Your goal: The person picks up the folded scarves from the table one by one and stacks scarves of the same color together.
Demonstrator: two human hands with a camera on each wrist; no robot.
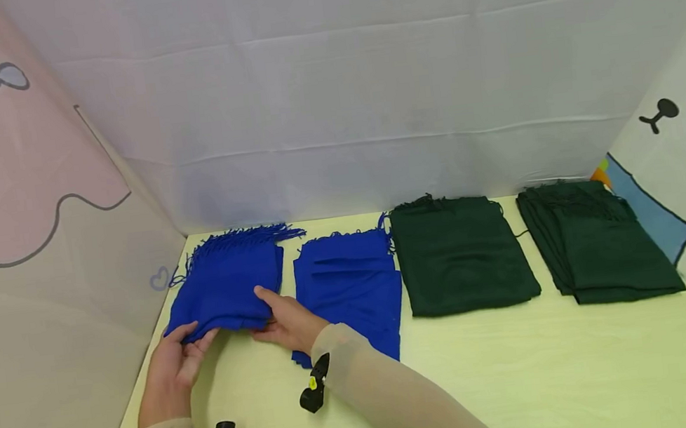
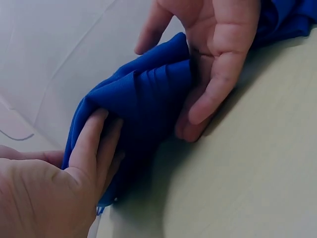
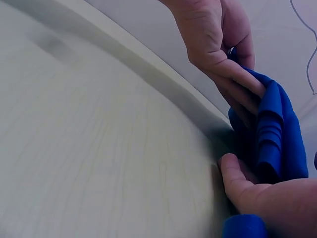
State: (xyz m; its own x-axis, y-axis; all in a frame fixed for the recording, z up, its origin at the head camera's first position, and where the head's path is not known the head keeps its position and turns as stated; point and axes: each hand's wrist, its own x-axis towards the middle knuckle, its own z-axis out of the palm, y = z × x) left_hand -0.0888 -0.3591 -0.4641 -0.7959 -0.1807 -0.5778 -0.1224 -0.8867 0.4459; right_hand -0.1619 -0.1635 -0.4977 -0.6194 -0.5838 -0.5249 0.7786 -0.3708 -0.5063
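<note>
A folded blue scarf [image 1: 232, 276] with a fringed far edge lies at the left end of the table, its near edge lifted. At its near left corner, my left hand [image 1: 173, 374] grips it, thumb on top and fingers tucked into the layers below, as the left wrist view shows. My right hand [image 1: 292, 322] holds the near right corner, with the thumb over the cloth and the other fingers under its edge. Stacked folds [image 3: 270, 134] show between both hands in the right wrist view. Part of a second blue scarf [image 1: 351, 284] lies beneath my right wrist.
Right of the blue scarves lie a folded dark green scarf [image 1: 462, 257] and another dark green scarf [image 1: 606, 240] with fringe on top. A white cloth wall [image 1: 330, 102] stands behind the pale table [image 1: 527, 376]. Printed cloth closes off both sides.
</note>
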